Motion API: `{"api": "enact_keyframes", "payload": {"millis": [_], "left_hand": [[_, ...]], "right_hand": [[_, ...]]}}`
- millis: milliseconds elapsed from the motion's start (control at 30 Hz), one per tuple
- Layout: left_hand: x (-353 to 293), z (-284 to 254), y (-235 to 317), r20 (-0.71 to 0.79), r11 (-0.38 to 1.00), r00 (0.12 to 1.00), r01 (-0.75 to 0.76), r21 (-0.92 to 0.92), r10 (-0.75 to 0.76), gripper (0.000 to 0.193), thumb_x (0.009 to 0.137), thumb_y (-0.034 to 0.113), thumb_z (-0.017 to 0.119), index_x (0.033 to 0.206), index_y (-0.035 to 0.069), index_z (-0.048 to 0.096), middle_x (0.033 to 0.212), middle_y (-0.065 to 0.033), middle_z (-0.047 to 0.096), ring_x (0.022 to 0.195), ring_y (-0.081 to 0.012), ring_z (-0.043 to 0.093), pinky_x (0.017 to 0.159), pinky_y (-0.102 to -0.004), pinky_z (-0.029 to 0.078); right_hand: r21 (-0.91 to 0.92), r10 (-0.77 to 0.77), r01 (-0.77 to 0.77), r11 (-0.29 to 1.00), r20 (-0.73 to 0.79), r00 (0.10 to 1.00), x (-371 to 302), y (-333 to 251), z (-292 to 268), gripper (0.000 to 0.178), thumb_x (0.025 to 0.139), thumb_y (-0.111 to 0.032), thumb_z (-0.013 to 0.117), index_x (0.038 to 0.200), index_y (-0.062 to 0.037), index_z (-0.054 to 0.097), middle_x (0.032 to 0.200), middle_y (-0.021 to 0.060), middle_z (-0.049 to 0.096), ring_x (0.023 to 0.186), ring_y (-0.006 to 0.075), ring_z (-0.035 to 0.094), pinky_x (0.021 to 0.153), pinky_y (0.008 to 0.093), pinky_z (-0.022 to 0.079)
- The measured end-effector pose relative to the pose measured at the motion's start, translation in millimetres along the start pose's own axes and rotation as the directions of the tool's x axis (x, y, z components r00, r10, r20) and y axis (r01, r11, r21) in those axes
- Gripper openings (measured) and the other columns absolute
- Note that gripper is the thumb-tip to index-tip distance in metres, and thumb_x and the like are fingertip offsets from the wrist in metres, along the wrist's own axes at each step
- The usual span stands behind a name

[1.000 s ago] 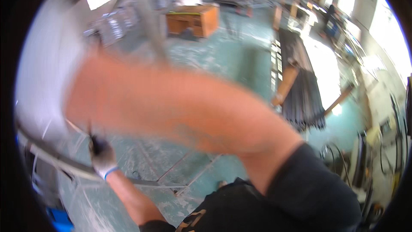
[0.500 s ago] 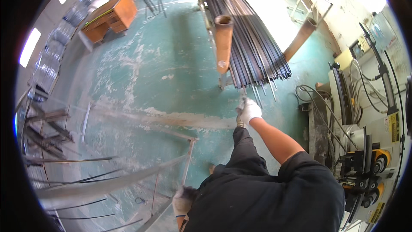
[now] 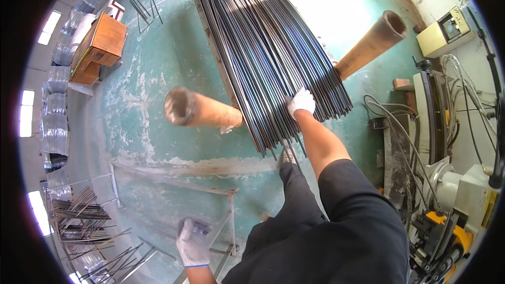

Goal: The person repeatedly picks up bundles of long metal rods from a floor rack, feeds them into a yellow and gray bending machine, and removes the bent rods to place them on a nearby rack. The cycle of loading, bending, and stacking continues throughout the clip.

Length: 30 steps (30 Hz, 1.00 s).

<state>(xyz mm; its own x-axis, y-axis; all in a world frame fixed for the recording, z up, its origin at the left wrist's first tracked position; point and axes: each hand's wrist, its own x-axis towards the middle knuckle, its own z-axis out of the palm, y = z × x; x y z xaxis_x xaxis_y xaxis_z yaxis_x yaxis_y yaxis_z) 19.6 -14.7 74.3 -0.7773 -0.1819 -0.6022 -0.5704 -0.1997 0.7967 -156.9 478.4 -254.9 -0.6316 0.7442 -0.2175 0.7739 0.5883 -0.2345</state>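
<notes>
A large bundle of dark steel rods (image 3: 263,52) is laid across brown cylindrical supports (image 3: 202,110) above the green floor (image 3: 142,84). The gloved right hand (image 3: 301,102) is pressed on the near end of the bundle, its fingers curled down onto the rods. The gloved left hand (image 3: 192,242) is set on a metal frame (image 3: 226,215) nearby, fingers closed over its bar.

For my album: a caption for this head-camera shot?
Gloved right hand on a bundle of long dark metal rods; gloved left hand by a metal frame.
</notes>
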Motion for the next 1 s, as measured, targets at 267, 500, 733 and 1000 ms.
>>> {"api": "enact_keyframes", "payload": {"millis": [267,500,733,1000], "left_hand": [[7.3,89.6,-32.7,-0.135,0.909,0.899,0.410,-0.073,-0.416,0.022,0.108,0.024,0.069,0.115,0.003,0.066,0.098,-0.0169,0.069,0.091,-0.0335,0.068,0.083,-0.0498,0.057],[45.8,164.4,14.0,-0.037,0.971,0.970,0.240,0.011,-0.239,0.024,0.099,0.026,0.077,0.117,0.010,0.071,0.100,-0.0120,0.071,0.094,-0.0329,0.070,0.082,-0.0474,0.054],[65.3,199.1,15.0,0.049,0.952,0.953,0.294,0.090,-0.299,0.023,0.104,0.021,0.071,0.122,0.007,0.070,0.101,-0.0149,0.072,0.093,-0.0349,0.069,0.084,-0.0478,0.053],[76.7,215.0,-0.7,0.169,0.920,0.916,0.324,0.221,-0.363,0.021,0.105,0.017,0.072,0.122,0.004,0.067,0.100,-0.0180,0.074,0.089,-0.0350,0.073,0.080,-0.0498,0.058]], "right_hand": [[0.104,-0.213,0.194,0.975,0.211,0.954,24.2,2.4,31.3,0.037,0.102,-0.035,0.070,0.117,-0.0015,0.065,0.112,0.0235,0.077,0.104,0.0404,0.078,0.092,0.0504,0.063],[-0.083,-0.119,0.145,0.986,0.264,0.957,-25.6,19.1,-13.5,0.059,0.097,-0.039,0.078,0.138,-0.0007,0.060,0.132,0.0177,0.068,0.125,0.0342,0.066,0.105,0.0456,0.056],[-0.059,-0.016,0.028,0.998,0.198,0.980,-31.8,-5.1,36.0,0.045,0.102,-0.031,0.072,0.133,-0.0009,0.059,0.122,0.0144,0.071,0.114,0.0300,0.069,0.093,0.0407,0.059],[0.268,-0.050,-0.085,0.960,0.459,0.887,-20.2,30.9,-5.6,0.063,0.087,-0.061,0.087,0.113,-0.0050,0.077,0.115,0.0224,0.081,0.112,0.0420,0.076,0.098,0.0527,0.060]]}}
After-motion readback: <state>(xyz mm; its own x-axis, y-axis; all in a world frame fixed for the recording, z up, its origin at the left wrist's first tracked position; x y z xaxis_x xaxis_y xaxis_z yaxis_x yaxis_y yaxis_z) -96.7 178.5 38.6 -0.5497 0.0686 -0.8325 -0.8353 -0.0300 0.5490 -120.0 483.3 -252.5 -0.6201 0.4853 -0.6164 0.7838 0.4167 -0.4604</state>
